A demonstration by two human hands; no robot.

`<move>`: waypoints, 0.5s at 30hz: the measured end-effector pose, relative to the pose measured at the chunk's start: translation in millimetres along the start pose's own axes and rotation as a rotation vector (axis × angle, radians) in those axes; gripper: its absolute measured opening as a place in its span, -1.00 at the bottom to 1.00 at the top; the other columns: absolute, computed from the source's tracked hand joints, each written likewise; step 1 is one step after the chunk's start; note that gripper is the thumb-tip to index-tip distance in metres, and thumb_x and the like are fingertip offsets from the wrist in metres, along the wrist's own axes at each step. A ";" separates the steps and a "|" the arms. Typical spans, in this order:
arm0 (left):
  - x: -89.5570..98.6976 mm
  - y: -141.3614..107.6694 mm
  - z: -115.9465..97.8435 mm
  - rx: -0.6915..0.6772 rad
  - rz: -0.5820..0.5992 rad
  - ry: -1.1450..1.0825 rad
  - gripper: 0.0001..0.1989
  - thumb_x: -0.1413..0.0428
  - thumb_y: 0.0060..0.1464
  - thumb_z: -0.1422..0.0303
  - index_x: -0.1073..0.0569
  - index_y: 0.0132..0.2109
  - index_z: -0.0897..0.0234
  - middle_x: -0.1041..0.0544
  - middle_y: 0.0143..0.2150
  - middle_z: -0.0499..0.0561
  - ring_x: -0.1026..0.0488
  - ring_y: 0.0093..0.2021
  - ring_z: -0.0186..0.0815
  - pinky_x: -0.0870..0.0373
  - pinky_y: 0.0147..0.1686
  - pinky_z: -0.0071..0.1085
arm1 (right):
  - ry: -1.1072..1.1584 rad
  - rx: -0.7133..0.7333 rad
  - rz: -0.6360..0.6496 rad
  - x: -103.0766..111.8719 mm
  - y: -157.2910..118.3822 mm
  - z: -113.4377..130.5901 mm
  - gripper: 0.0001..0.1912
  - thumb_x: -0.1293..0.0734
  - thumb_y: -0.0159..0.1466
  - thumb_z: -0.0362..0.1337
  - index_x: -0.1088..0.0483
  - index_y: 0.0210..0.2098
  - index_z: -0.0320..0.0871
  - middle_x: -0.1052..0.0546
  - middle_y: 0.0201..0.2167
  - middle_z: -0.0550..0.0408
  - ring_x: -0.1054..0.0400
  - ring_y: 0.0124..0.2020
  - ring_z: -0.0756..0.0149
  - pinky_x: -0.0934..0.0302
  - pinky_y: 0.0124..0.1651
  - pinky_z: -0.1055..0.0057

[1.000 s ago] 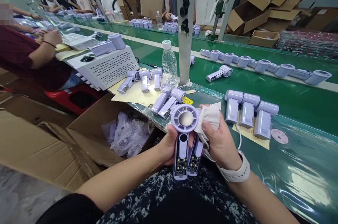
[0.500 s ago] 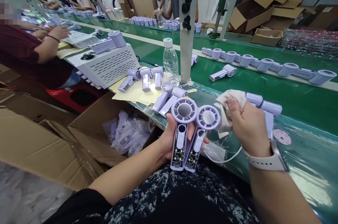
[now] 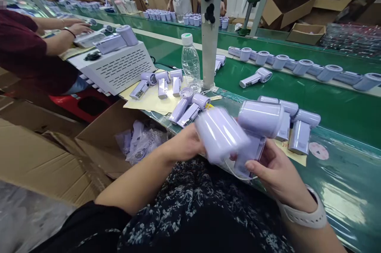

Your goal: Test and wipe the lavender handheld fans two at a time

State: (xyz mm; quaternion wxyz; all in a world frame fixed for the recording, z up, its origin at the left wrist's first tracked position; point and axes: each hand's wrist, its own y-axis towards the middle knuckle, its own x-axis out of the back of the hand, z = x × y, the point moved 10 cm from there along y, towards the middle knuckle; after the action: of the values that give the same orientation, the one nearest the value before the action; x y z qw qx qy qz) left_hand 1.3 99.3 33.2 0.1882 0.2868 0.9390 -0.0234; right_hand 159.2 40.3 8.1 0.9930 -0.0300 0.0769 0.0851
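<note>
My left hand [image 3: 189, 141] is closed around a lilac handheld fan [image 3: 222, 134], which is smeared by motion and tilted. Beside it, my right hand [image 3: 274, 169] grips a second lilac handheld fan [image 3: 258, 118] by the handle, its round head uppermost. Both fans are held above the near edge of the bench, smooth backs showing. Just beyond my right hand, several more lilac fans [image 3: 300, 136] rest on the bench. Further lilac fans [image 3: 192, 111] lie left of my hands, some on yellow paper [image 3: 149, 102].
A clear bottle [image 3: 190, 64] stands by a metal post [image 3: 210, 34]. Behind runs a green conveyor [image 3: 312, 98] with a row of fans [image 3: 279, 62]. At left are a vented white box [image 3: 119, 66], a co-worker's arm [image 3: 62, 40] and a carton [image 3: 101, 130] of bagged parts.
Both fans were in my left hand, fronts showing; now each hand holds one and their backs show. The white cloth has left my right hand. A co-worker's arms have shifted.
</note>
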 end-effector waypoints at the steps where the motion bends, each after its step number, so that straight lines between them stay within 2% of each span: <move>1: 13.1 4.5 3.2 -0.011 -0.050 0.000 -0.54 -0.46 -0.08 0.12 -0.60 -0.08 0.27 -0.63 -0.21 0.11 -0.59 -0.21 -0.16 -0.55 -0.15 -0.29 | -0.064 -0.008 -0.045 10.5 -1.3 1.0 -0.54 -0.59 0.18 -0.11 -0.44 -0.01 -0.04 -0.61 -0.19 0.02 -0.54 -0.20 0.09 -0.47 -0.13 0.17; 4: 39.2 12.7 23.2 0.074 -0.097 -0.046 -0.50 -0.26 0.12 -0.09 -0.54 -0.13 0.28 -0.59 -0.27 0.08 -0.55 -0.30 -0.27 -0.54 -0.21 -0.34 | -0.200 0.010 -0.209 38.2 -6.1 5.7 -0.54 -0.59 0.16 -0.06 -0.42 -0.07 -0.05 -0.56 -0.26 0.05 -0.48 -0.24 0.11 -0.44 -0.15 0.16; 5: 41.0 12.9 28.7 0.114 -0.077 -0.075 -0.51 -0.28 0.11 -0.08 -0.51 -0.13 0.28 -0.58 -0.26 0.07 -0.54 -0.32 -0.28 -0.54 -0.24 -0.34 | -0.183 0.020 -0.237 42.2 -8.1 6.2 -0.54 -0.57 0.19 -0.04 -0.41 -0.04 -0.04 -0.55 -0.24 0.05 -0.47 -0.24 0.12 -0.44 -0.15 0.17; 7: 35.4 10.4 32.6 0.157 -0.029 -0.092 -0.57 -0.39 0.04 0.12 -0.47 -0.07 0.25 -0.57 -0.22 0.04 -0.54 -0.29 -0.29 -0.54 -0.24 -0.36 | -0.084 0.038 -0.227 40.6 -12.1 6.3 -0.57 -0.50 0.26 -0.02 -0.39 0.02 -0.03 -0.54 -0.15 0.01 -0.46 -0.23 0.15 -0.44 -0.17 0.20; 10: 11.9 5.9 27.9 0.123 -0.019 -0.128 -0.49 -0.42 -0.04 0.42 -0.39 0.03 0.19 -0.52 -0.20 -0.05 -0.52 -0.28 -0.35 -0.54 -0.26 -0.40 | 0.032 0.073 -0.159 29.5 -18.6 11.1 -0.65 -0.43 0.34 -0.08 -0.40 0.07 0.00 -0.52 -0.06 0.01 -0.47 -0.21 0.20 -0.45 -0.18 0.26; 15: -53.1 7.7 29.5 0.055 0.147 -0.233 -0.52 -0.35 0.09 0.31 -0.30 0.06 0.20 -0.46 -0.18 -0.07 -0.54 -0.34 -0.36 -0.51 -0.34 -0.38 | 0.127 0.031 -0.062 14.2 -24.0 14.4 -0.73 -0.41 0.37 -0.11 -0.44 0.02 -0.01 -0.54 -0.15 0.01 -0.48 -0.28 0.20 -0.48 -0.24 0.27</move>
State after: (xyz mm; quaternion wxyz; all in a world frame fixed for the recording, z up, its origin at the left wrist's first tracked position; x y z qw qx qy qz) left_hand 56.1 73.1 25.8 0.2893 0.3550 0.8863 -0.0687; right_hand 179.4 20.0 21.2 0.9886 -0.0222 0.1400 0.0511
